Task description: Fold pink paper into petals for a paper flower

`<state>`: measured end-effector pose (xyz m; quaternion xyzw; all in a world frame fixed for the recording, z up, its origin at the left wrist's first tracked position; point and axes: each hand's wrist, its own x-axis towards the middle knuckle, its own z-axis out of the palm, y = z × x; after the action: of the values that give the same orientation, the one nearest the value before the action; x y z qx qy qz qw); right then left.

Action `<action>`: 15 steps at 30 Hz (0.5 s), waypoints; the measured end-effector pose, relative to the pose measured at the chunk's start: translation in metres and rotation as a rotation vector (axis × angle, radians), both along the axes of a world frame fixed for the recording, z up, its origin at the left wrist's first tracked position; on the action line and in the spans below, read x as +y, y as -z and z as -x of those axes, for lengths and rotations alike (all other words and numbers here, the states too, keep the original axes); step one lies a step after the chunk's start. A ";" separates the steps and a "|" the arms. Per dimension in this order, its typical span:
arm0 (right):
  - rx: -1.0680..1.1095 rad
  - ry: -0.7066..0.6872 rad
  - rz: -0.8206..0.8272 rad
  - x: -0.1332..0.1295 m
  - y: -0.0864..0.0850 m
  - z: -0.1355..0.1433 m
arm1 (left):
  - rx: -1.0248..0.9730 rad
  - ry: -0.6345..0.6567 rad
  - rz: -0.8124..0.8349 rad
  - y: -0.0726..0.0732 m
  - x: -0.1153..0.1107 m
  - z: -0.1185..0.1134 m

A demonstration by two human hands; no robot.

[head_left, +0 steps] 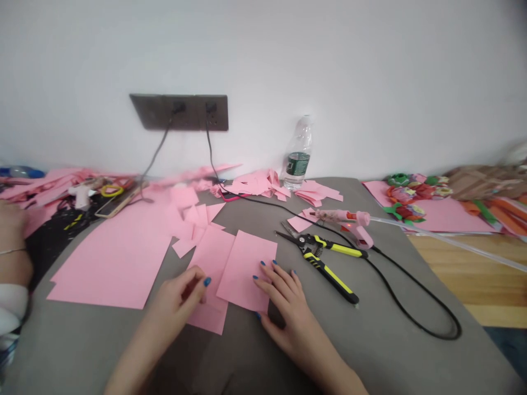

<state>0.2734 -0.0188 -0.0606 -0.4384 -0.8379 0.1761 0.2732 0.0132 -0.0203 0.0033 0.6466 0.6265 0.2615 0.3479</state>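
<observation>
A pink paper rectangle (242,269) lies on the grey tabletop, overlapping a longer pink strip (212,249) to its left. My right hand (284,299) rests on the rectangle's right side, its blue-nailed fingers spread. Over the lower left part of the strip is my left hand (181,299), fingers curled with thumb and index close together; whether anything is between them is too small to tell. Large pink sheets (119,258) lie left of it. To the right are yellow-black pliers (325,263) with open handles and a pink glue gun (349,222) on its side.
A water bottle (297,156) stands against the wall among pink scraps (259,184). Black cables run from a wall socket (179,112) and loop at the right. A phone (119,203) lies left; another person's arm (12,247) is at the left edge. Paper flowers (411,195) sit right.
</observation>
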 end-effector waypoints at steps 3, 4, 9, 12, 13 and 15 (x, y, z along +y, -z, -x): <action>0.151 0.003 -0.092 0.000 -0.003 -0.005 | -0.021 0.077 -0.033 -0.002 -0.001 -0.013; 0.206 0.013 -0.108 0.000 -0.006 -0.006 | -0.035 0.086 -0.041 -0.001 -0.002 -0.016; 0.536 0.126 0.024 -0.006 -0.032 -0.010 | -0.146 0.089 -0.083 0.011 -0.005 -0.033; 0.759 0.218 0.229 -0.010 -0.041 -0.013 | -0.163 0.044 -0.225 0.016 -0.004 -0.046; 0.834 0.254 0.309 -0.010 -0.042 -0.014 | -0.171 0.028 -0.261 0.016 -0.004 -0.049; 0.979 0.293 0.458 -0.008 -0.045 -0.017 | -0.224 0.003 -0.255 0.013 -0.005 -0.052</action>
<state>0.2906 -0.0273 -0.0159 -0.4657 -0.4839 0.4969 0.5497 0.0656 -0.0254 -0.0093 0.6533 0.5447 0.4088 0.3309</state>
